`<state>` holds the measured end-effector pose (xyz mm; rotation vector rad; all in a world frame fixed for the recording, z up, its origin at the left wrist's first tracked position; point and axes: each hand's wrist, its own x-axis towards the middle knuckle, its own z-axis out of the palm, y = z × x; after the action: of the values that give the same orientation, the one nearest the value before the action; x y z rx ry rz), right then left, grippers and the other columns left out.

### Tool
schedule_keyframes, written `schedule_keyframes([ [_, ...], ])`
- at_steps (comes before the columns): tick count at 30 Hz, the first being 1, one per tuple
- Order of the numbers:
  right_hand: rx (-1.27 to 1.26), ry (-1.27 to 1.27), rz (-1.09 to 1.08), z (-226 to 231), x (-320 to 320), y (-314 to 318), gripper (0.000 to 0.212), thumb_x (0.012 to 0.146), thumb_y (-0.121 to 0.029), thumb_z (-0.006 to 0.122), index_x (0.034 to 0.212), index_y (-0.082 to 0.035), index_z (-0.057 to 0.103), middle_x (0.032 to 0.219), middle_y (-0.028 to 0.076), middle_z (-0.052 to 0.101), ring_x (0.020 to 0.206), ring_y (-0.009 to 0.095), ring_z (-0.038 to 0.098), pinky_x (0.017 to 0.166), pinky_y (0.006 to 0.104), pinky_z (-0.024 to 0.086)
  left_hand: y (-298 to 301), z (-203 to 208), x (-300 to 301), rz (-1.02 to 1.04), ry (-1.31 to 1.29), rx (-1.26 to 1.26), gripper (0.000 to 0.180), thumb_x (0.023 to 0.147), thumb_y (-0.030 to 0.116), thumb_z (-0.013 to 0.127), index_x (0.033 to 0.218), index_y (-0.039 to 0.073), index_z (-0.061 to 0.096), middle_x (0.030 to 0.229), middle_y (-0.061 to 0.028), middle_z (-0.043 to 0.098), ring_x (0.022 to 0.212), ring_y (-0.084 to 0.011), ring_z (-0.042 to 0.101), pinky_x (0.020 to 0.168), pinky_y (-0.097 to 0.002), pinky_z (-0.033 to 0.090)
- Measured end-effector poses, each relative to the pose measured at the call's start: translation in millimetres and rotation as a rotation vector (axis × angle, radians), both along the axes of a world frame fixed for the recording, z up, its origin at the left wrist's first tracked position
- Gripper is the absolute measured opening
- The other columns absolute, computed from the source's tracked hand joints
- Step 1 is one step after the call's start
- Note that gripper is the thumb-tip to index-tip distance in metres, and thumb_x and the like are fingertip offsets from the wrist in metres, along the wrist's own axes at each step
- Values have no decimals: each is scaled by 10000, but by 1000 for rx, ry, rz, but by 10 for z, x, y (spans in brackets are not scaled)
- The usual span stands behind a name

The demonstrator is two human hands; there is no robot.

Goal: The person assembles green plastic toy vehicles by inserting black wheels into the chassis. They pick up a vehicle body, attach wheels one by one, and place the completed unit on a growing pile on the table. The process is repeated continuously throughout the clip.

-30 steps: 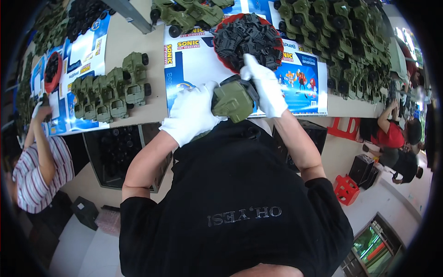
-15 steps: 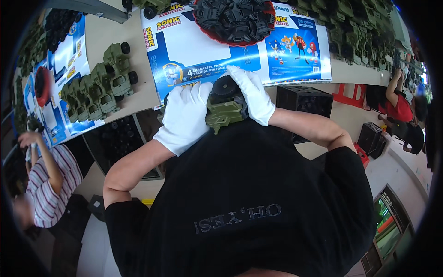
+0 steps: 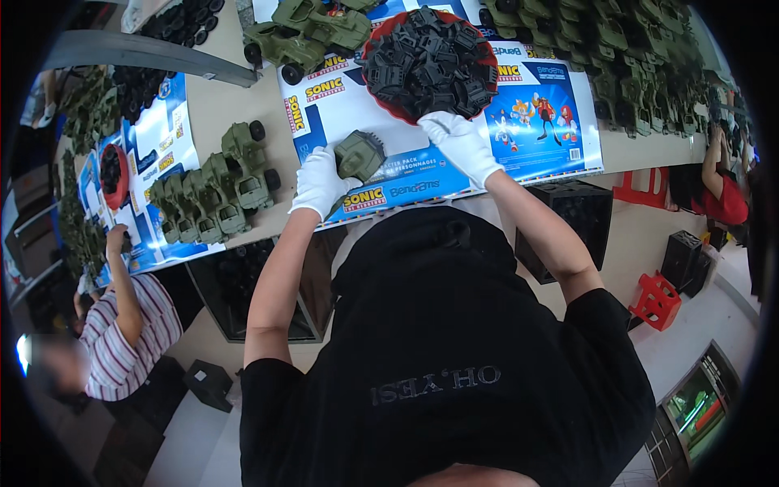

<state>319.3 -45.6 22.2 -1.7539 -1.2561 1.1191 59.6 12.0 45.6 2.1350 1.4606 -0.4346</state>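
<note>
Both of my hands wear white gloves. My left hand (image 3: 319, 183) is closed around one end of an olive-green toy vehicle (image 3: 359, 154), which it holds low over the printed sheet (image 3: 422, 188); the far end of the vehicle looks dark and ridged. My right hand (image 3: 458, 146) is at the near rim of a red bowl (image 3: 494, 81), its fingers pressed together. Whatever is between those fingertips is too small or hidden to make out. Dark moulded plastic parts (image 3: 430, 61) fill the bowl.
Olive-green toy vehicles stand in a row (image 3: 215, 187) on the left, with more (image 3: 304, 32) behind and a dense group (image 3: 633, 65) at the far right. A grey metal bar (image 3: 154, 53) crosses the upper left. Dark crates (image 3: 568, 223) sit below the table. A person in a striped shirt (image 3: 134, 333) works at left.
Both hands held the vehicle close to my body before. Now only the left holds it, farther forward over the sheet, and my right hand has left it for the bowl's rim.
</note>
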Motion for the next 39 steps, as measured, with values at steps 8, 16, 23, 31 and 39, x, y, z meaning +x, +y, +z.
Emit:
schedule_keyframes([
  [8, 16, -426, -109, 412, 252, 209, 438, 803, -248, 734, 1187, -76, 613, 1201, 134, 576, 859, 263, 645, 788, 367, 521, 1472, -69, -41, 509, -273, 283, 828, 733, 653, 701, 1249, 24, 550, 1095, -195, 681, 1065, -355, 634, 914, -417, 481],
  [16, 9, -635, 47, 109, 187, 325, 523, 797, -374, 732, 1210, -80, 607, 1212, 150, 574, 1051, 342, 610, 890, 422, 504, 1817, -259, 207, 1022, -1137, -226, 775, 739, 215, 833, 1377, 21, 439, 1372, -92, 516, 1178, -183, 529, 964, -338, 463],
  [23, -17, -540, 16, 53, 242, 333, 489, 809, -391, 723, 1183, -89, 627, 1184, 148, 587, 1004, 347, 622, 844, 423, 511, 862, 50, -300, 1131, -1274, -445, 536, 856, 126, 714, 1317, 55, 452, 1224, -98, 610, 1118, -254, 595, 934, -489, 472],
  [31, 50, -422, -91, 83, 321, 451, 435, 733, -339, 800, 1045, -56, 693, 1054, 154, 651, 947, 324, 649, 828, 383, 513, -145, 269, -360, 1274, -1354, -731, 428, 915, 175, 657, 1303, 94, 496, 1257, -85, 582, 1140, -237, 568, 950, -525, 443],
  [39, 124, 86, -387, 262, 248, 441, 327, 779, -208, 811, 979, -1, 656, 889, 20, 641, 779, 66, 561, 684, 225, 474, -371, 484, -126, 1340, -1285, -811, 607, 894, 478, 645, 1309, 60, 498, 1134, -120, 621, 834, -237, 645, 626, -325, 520],
])
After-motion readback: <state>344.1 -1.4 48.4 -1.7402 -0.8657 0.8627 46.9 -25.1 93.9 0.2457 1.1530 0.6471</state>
